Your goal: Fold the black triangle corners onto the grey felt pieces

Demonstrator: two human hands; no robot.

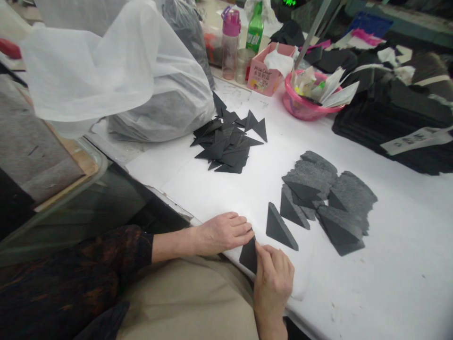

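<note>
At the table's near edge lies a black triangular piece (pixel 248 257), partly covered by my fingers. My left hand (pixel 226 231) has its fingers pressed together on the top corner of it. My right hand (pixel 274 273) pinches its right edge between thumb and curled fingers. Just beyond, a single black triangle with a grey bevelled edge (pixel 281 229) lies flat. More triangles (pixel 339 229) overlap at the right, beside rough grey-faced pieces (pixel 314 167). Farther off is a loose pile of black triangles (pixel 228 146).
White paper (pixel 399 264) covers the table. A large translucent plastic bag (pixel 166 94) stands at the back left. Along the back are a pink-lidded bottle (pixel 230 45), a green bottle (pixel 255 30), a pink box (pixel 264 78), a pink basket (pixel 304 108) and bundled black stacks (pixel 396 118).
</note>
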